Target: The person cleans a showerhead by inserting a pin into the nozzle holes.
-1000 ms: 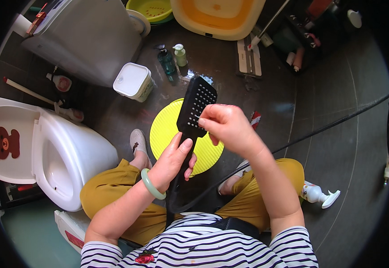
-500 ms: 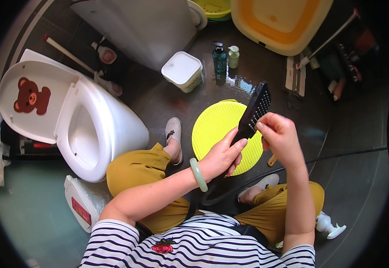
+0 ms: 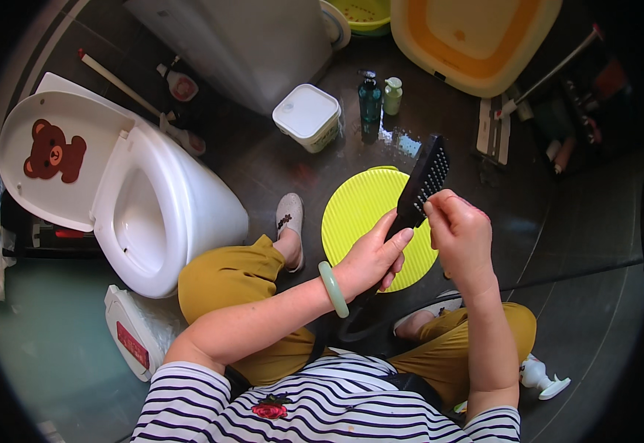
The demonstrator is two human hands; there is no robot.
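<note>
My left hand (image 3: 375, 258) is wrapped round the handle of a black shower head (image 3: 427, 177), which tilts up and to the right. Pale little nozzles cover the face turned toward my right hand (image 3: 461, 240). The fingers of that hand are pinched together at the lower end of the nozzle face. Whether they hold anything small is hidden. From below my left hand a black hose (image 3: 355, 321) curves down and off to the right. Beneath the shower head lies a round, ribbed yellow-green disc (image 3: 359, 214) on the dark floor.
A white toilet (image 3: 204, 214) with its lid up stands left, a lidded bin (image 3: 126, 332) below it. Ahead are a white-lidded tub (image 3: 307, 114), two pump bottles (image 3: 370, 100) and an orange-and-cream basin (image 3: 477, 48). A white pump bottle (image 3: 536, 374) lies by my right knee.
The view has shifted slightly. My right hand's fingertips have turned inward a little at the nozzles, while my left hand keeps its hold on the shower head.
</note>
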